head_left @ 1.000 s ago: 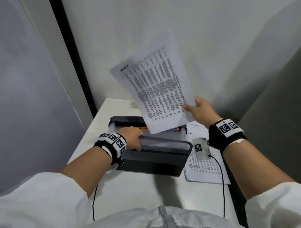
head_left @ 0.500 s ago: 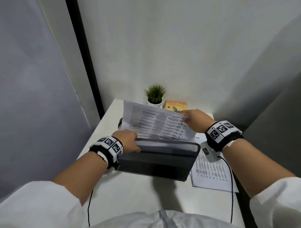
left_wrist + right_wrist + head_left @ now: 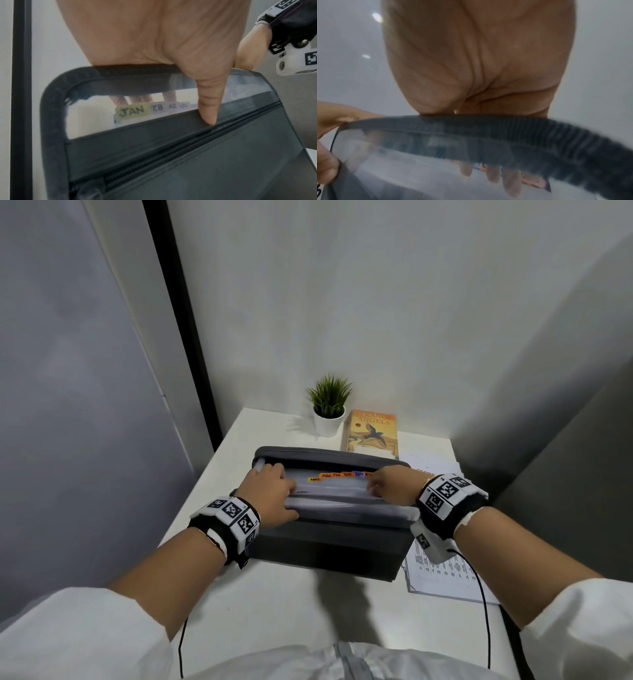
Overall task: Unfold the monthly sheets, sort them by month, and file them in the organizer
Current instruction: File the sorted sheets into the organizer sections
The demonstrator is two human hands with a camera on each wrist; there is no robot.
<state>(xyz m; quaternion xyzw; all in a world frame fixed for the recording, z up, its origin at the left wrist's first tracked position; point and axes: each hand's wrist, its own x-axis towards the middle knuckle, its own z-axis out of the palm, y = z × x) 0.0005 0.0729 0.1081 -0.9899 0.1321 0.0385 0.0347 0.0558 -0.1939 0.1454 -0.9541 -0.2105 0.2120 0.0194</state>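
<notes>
A dark grey organizer stands open in the middle of the white table. Its month tabs show MAY, JUN, JUL and more; in the left wrist view a JAN tab shows through the clear window. My left hand pinches the organizer's front wall, thumb outside and fingers inside. My right hand reaches over the rim, its fingers straight down inside behind the clear panel. The MAY sheet is out of sight inside. More printed sheets lie right of the organizer.
A small potted plant and an orange book stand at the table's back edge, behind the organizer. Walls close in on the left, back and right. A black cable runs from my right wrist across the sheets.
My right hand brought the MAY sheet down from the air into the organizer, and the sheet has sunk out of sight. My left hand stayed on the organizer's front wall.
</notes>
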